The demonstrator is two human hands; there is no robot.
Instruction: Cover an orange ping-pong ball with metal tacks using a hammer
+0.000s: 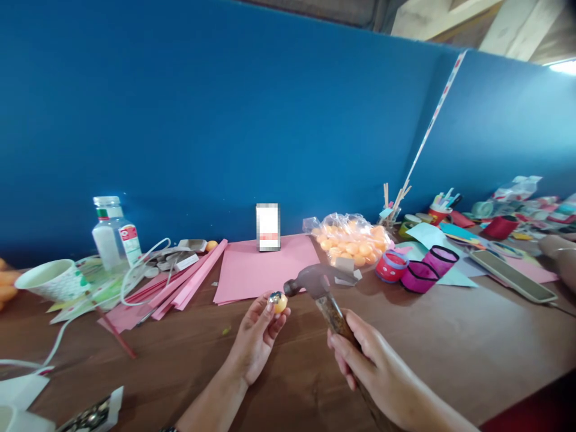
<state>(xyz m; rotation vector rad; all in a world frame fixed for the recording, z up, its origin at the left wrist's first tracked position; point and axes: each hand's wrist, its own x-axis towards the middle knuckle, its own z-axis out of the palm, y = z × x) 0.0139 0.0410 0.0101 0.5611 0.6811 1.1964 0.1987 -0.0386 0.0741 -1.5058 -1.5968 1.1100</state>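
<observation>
Between its thumb and fingers, my left hand (261,329) holds a small orange ball (279,304) with something shiny and metallic on its top. My right hand (360,354) is wrapped round the wooden handle of a claw hammer (330,309). The hammer's striking face is right beside the ball, at its upper right; whether they touch I cannot tell. Behind the ball, pink paper sheets (265,267) lie on the brown table (288,384).
A clear bag of orange balls (353,240) lies behind the hammer. To its right are red and purple cups (391,266) and a phone (513,276). At left stand a paper cup (51,281) and plastic bottle (108,240). Another person's hand (562,255) shows at the right edge.
</observation>
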